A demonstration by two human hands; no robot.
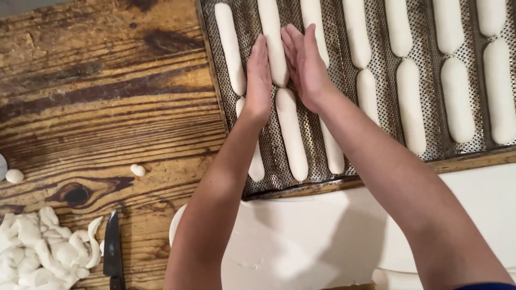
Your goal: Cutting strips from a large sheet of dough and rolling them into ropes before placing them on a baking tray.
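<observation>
A perforated metal baking tray [322,123] with long grooves lies on the wooden table and holds several white dough sticks. My left hand [259,80] and my right hand [304,64] stand edge-on with fingers straight on either side of one dough stick [273,43] in the second groove from the left. Both palms press against that stick's near end. Another stick [293,134] lies in the same groove just below it.
A large white sheet of rolled dough [301,241] lies on the table in front of the tray. At bottom left are a pile of dough scraps [37,247] and a black-handled knife [113,252]. Two small dough balls [138,169] rest on the wood.
</observation>
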